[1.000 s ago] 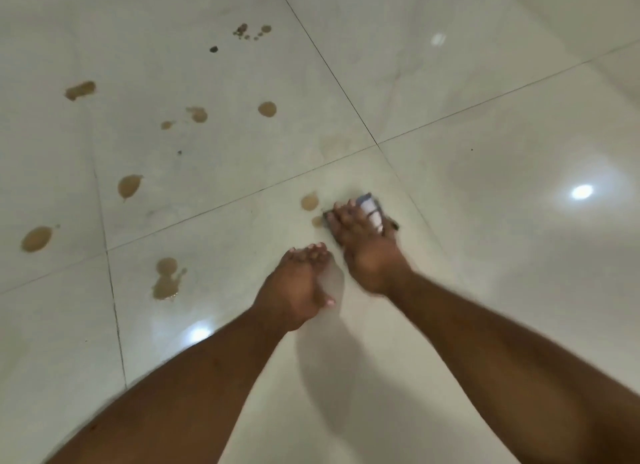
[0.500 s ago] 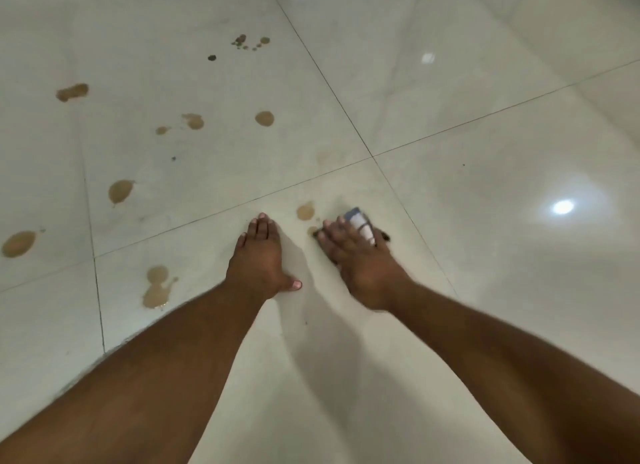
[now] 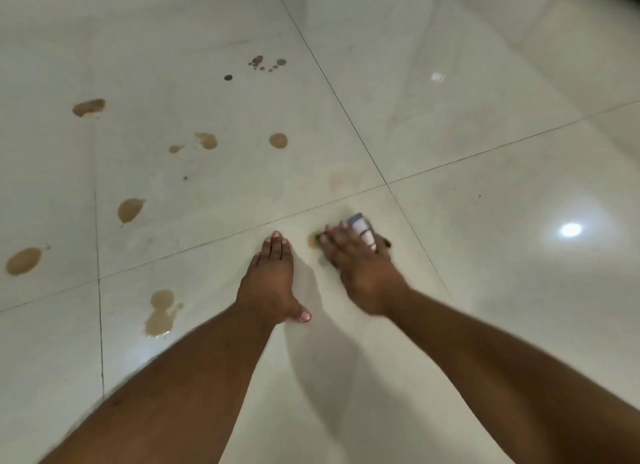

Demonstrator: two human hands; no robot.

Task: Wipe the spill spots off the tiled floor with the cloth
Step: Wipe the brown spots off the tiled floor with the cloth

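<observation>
Head view: A person's right hand (image 3: 360,256) presses a folded cloth (image 3: 362,226) flat against the tiled floor (image 3: 485,83), fingers straight over it, the cloth's pale end poking out just beyond the fingertips. A brown smear (image 3: 313,239) touches that hand's left edge, half under the wipe. The left hand (image 3: 272,280) lies flat and empty on the tile just beside the working hand, fingers extended, seemingly as a prop.

Most spill spots sit well left of and beyond both hands: a double puddle (image 3: 161,313) nearest the left forearm, an oval spot (image 3: 23,261) farther out, and a far cluster of dots (image 3: 266,63). The likely risk is smearing rather than lifting: a small, soaked cloth could drag brown film across the glossy tile. The bracing palm could also slip on wet glaze.
</observation>
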